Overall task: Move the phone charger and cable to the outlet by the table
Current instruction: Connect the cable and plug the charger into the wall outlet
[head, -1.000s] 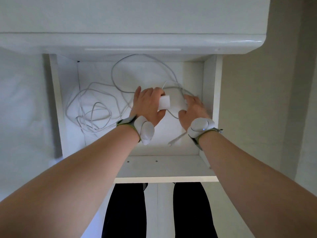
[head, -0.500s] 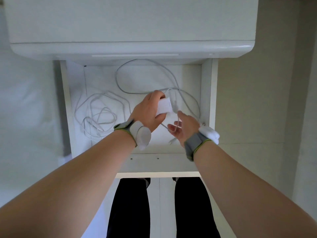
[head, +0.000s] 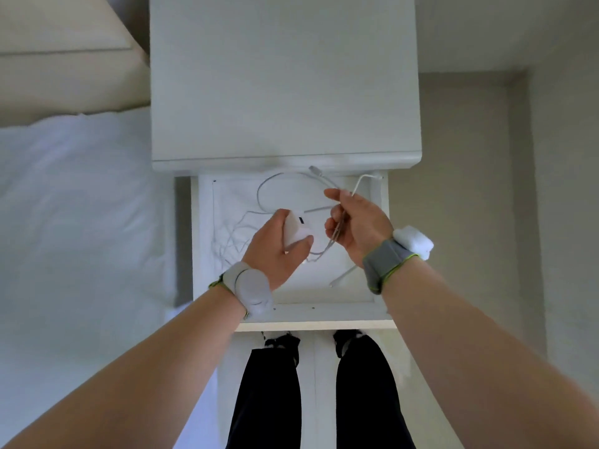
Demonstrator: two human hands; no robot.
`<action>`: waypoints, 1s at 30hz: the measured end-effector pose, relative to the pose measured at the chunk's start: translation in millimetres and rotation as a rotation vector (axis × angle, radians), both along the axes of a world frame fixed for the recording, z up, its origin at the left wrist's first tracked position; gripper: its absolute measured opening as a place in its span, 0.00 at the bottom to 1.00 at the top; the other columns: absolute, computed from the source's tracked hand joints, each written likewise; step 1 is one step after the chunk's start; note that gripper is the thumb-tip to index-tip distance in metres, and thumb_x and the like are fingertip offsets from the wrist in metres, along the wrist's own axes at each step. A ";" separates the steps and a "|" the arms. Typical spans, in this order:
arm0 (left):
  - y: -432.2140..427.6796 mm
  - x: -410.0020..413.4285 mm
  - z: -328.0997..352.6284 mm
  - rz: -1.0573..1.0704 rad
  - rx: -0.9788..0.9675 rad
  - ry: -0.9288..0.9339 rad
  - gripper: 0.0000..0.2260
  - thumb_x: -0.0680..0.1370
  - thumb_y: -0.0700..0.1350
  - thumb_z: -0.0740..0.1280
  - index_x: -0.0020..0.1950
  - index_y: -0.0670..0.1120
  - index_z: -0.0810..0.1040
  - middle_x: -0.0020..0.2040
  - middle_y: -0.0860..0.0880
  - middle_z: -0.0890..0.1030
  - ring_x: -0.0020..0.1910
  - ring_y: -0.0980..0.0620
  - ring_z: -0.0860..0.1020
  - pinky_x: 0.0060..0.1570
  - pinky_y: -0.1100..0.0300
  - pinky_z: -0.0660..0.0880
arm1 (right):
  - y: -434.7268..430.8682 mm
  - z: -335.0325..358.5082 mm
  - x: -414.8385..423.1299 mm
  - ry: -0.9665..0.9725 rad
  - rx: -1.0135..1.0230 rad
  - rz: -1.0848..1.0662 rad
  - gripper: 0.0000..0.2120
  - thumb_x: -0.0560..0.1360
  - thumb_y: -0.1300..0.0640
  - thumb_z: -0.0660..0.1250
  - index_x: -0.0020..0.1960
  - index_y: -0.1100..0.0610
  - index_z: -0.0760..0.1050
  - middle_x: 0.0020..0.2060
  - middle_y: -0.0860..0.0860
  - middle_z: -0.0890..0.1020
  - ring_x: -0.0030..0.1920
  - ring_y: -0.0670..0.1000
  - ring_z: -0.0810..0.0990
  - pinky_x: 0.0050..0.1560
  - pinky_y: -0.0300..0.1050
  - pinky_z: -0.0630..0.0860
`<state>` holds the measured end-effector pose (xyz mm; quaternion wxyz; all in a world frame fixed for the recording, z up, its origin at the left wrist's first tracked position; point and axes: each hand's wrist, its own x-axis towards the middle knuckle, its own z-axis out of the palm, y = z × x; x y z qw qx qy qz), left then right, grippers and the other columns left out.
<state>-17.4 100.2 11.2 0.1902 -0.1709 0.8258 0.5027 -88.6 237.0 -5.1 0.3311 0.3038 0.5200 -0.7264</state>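
Observation:
My left hand (head: 275, 247) grips a white phone charger block (head: 295, 230) above the open drawer (head: 311, 311) of a white bedside table. My right hand (head: 356, 225) is raised beside it, palm turned up, and closed on strands of white cable (head: 337, 226). One cable end with a plug (head: 316, 171) sticks up past the fingers toward the table top. More white cable (head: 233, 238) lies tangled in the drawer's left half, and another loose end (head: 343, 280) rests on the drawer floor below my right wrist.
The white table top (head: 285, 79) overhangs the back of the drawer. A bed with white sheets (head: 81, 222) and a beige headboard (head: 64, 50) borders the left. Beige floor (head: 470, 205) lies to the right. My legs in dark trousers (head: 269, 393) stand under the drawer front.
Both hands have lifted out of the drawer. My right hand has turned palm up and gathered cable strands, pulling them up. The view has tilted up to show more of the table top.

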 end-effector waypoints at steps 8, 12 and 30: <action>7.2 -31.8 125.2 0.219 0.478 0.036 0.16 0.68 0.58 0.64 0.45 0.46 0.80 0.44 0.38 0.79 0.43 0.42 0.78 0.55 0.43 0.75 | -11.8 116.6 11.0 0.319 0.132 0.311 0.18 0.81 0.54 0.54 0.34 0.57 0.70 0.24 0.53 0.68 0.24 0.50 0.65 0.27 0.41 0.64; 8.3 -36.2 184.8 0.194 0.645 0.083 0.14 0.69 0.54 0.66 0.46 0.45 0.81 0.42 0.35 0.77 0.32 0.40 0.74 0.38 0.46 0.74 | -15.4 172.9 18.1 0.474 0.186 0.444 0.18 0.80 0.55 0.55 0.35 0.61 0.70 0.23 0.51 0.71 0.25 0.47 0.68 0.29 0.37 0.67; 19.0 -53.5 377.3 -0.059 0.576 0.337 0.18 0.63 0.56 0.68 0.46 0.46 0.80 0.49 0.44 0.82 0.52 0.45 0.81 0.58 0.51 0.76 | 24.8 408.9 -12.1 0.679 -0.055 -0.263 0.08 0.78 0.60 0.60 0.43 0.58 0.76 0.24 0.48 0.77 0.28 0.48 0.78 0.35 0.42 0.75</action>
